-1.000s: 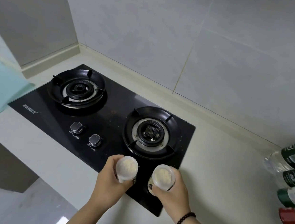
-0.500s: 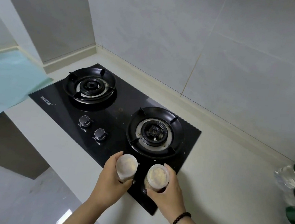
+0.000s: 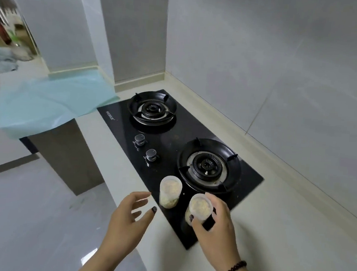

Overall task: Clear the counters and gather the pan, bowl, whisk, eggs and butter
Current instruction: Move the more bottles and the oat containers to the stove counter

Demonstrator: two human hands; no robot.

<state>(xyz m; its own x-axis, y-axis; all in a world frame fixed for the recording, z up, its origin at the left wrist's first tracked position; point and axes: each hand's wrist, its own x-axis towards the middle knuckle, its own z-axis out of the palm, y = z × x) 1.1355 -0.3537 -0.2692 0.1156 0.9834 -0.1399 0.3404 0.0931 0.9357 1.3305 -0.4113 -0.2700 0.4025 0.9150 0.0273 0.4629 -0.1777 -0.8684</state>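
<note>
Translucent plastic jars are sitting on the black hob's [image 3: 186,136] near edge: the left jar [image 3: 170,191] is standing free, left hand [image 3: 128,219] spread empty beside it; right hand [image 3: 215,226] is gripping the right jar [image 3: 199,207]. Clearing appears unfinished; pan, bowl, whisk, eggs, butter are nowhere in view.

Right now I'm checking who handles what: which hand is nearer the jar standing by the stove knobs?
Left. The left hand hovers open just beside that jar, not touching it. The right hand is farther off, holding the other jar.
</note>
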